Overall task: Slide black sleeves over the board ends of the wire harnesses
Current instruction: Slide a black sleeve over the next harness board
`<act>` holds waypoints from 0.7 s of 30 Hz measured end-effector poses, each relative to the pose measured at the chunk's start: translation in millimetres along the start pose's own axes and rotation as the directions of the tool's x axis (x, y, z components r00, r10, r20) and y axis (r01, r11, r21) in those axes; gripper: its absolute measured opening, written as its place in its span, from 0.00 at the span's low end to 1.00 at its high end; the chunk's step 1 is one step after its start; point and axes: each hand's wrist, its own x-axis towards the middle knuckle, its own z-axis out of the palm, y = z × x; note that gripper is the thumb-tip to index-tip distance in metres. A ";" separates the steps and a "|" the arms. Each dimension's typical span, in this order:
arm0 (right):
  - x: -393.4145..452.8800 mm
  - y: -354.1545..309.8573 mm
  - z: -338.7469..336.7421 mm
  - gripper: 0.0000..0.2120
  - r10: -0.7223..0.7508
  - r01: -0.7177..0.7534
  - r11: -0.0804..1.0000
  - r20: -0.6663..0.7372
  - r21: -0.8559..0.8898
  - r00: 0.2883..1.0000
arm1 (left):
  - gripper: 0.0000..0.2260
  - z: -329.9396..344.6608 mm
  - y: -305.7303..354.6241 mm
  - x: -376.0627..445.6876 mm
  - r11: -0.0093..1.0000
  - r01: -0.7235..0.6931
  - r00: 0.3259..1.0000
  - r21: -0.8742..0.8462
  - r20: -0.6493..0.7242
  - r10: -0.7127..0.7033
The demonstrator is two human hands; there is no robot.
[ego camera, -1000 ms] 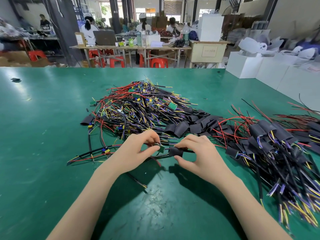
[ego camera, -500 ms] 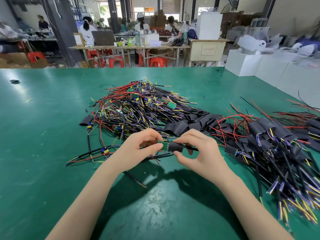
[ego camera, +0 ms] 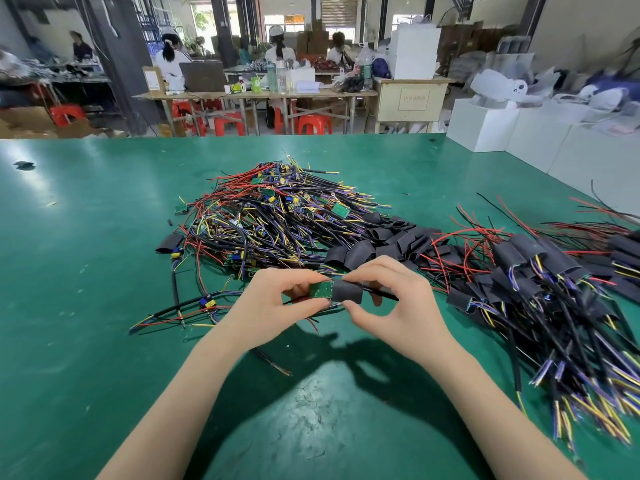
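Note:
Above the green table (ego camera: 86, 306) my left hand (ego camera: 273, 306) pinches a small green circuit board (ego camera: 320, 290) at the end of a wire harness. My right hand (ego camera: 394, 306) pinches a black sleeve (ego camera: 347, 291) that sits on the harness wires and butts against the board's right edge. Most of the board still shows. Behind my hands lies a pile of bare harnesses (ego camera: 270, 216) with green boards. Loose black sleeves (ego camera: 374, 247) lie beside it. A pile of sleeved harnesses (ego camera: 540, 289) fills the right.
One harness with a yellow-blue part (ego camera: 194, 308) lies left of my left hand. A single sleeve (ego camera: 169, 242) rests at the left edge of the bare pile. White boxes (ego camera: 491, 123) line the table's far right edge. People work at benches far behind.
My hands have lifted the harness a little, and the sleeve has slid left along the wires until it meets the board. The board now faces the camera more plainly.

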 end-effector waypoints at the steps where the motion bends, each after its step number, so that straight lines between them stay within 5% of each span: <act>1: 0.0 0.0 0.4 0.13 -0.004 0.004 1.000 -0.001 -0.009 1.000 | 0.12 -0.2 0.1 -0.1 1.000 0.004 1.000 -0.001 0.005 -0.004; 21: -2.6 5.5 0.4 0.15 -0.098 0.112 0.983 0.098 -0.147 0.990 | 0.10 -5.4 -4.0 -1.3 0.993 0.113 0.984 -0.028 0.141 -0.108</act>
